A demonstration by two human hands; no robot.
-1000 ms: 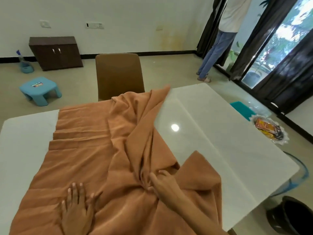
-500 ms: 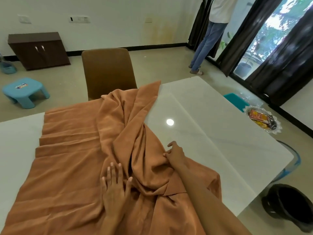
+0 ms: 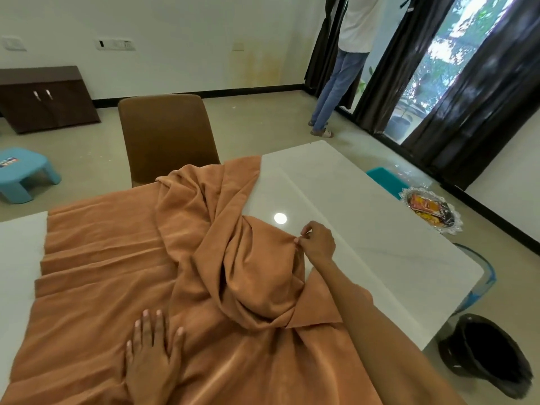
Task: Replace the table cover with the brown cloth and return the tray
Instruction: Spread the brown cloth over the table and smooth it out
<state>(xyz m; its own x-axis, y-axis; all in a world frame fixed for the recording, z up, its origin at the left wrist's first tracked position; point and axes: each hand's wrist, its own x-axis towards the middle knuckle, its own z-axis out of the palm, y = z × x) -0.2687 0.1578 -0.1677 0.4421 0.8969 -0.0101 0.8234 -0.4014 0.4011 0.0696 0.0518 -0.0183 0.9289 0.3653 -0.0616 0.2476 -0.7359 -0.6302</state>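
The brown cloth covers the left and middle of the white table, flat on the left and bunched into thick folds in the middle. My left hand lies flat on the cloth near the front edge, fingers straight. My right hand pinches a fold of the bunched cloth at the middle of the table, arm stretched out over the cloth. The tray, a clear scalloped dish with snack packets in it, sits off the table's right side, beside a teal seat.
A brown chair stands at the table's far side. A person stands by the dark curtains at the window. A black bucket is on the floor at the right, a blue stool and a dark cabinet at the left.
My right hand moved from the near folds toward the table's middle, dragging the bunched cloth rightward. My left hand stays flat on the cloth, now further right along the near edge.
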